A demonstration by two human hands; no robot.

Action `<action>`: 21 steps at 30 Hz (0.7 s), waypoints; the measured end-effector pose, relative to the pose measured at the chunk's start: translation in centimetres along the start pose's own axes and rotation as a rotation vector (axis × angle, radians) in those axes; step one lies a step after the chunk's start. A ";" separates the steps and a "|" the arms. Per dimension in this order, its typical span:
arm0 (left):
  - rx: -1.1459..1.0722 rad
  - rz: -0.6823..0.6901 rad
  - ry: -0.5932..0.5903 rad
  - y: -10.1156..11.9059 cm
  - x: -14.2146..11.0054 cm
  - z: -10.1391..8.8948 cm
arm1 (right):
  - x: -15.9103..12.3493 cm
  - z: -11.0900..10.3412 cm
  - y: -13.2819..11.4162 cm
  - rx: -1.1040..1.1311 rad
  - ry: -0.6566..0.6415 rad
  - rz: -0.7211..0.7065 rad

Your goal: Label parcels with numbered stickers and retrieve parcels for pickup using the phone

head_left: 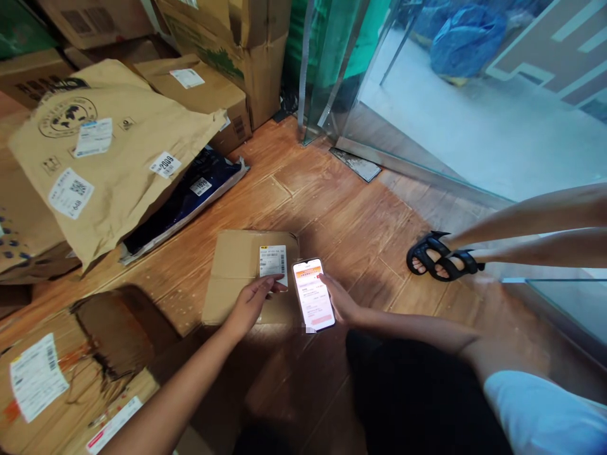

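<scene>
A smartphone [313, 297] with a lit white, orange and pink screen is held in my right hand [342, 300], the thumb over the screen's upper right edge. Just left of it, a small cardboard box [232, 259] sits on the floor with a white shipping label [272, 256] on top. My left hand [253, 302] is over this box, its half-bent fingertips at the label's lower edge. A narrow gap shows between thumb and fingers, with nothing seen held. Whether the fingertips press on the label is unclear.
Left of me are a large brown paper parcel [137, 133], a dark blue mailer [184, 196] and a battered carton [90, 354]. Stacked cartons [232, 38] stand behind. A glass door [427, 126] is at upper right. Another person's sandalled feet [441, 256] stand on the right.
</scene>
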State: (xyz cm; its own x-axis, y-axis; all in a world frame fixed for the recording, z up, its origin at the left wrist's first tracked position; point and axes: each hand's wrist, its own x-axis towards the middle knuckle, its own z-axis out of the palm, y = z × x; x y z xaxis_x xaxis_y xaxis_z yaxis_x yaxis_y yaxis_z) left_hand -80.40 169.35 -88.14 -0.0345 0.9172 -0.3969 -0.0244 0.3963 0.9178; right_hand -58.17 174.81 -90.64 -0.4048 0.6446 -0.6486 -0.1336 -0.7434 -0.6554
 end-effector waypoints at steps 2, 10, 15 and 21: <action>0.010 0.020 0.132 -0.6 0.4 -0.8 | 0.1 -0.2 0.1 0.019 0.009 0.014; 0.146 0.127 0.598 -2.7 1.3 -5.2 | 0.2 -0.7 0.0 0.032 0.018 -0.010; 0.186 0.124 0.699 -3.8 1.5 -6.9 | 0.1 -0.8 0.0 0.036 -0.011 -0.037; 0.204 0.058 0.752 -4.6 2.0 -7.7 | 0.0 -0.9 -0.1 0.013 -0.023 -0.057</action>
State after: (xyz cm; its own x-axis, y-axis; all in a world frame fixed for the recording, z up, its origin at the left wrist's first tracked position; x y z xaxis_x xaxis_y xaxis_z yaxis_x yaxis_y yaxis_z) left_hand -88.02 169.00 -93.22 -0.6997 0.6912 -0.1807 0.1796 0.4150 0.8919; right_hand -57.32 175.02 -90.90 -0.4169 0.6815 -0.6015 -0.1688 -0.7083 -0.6855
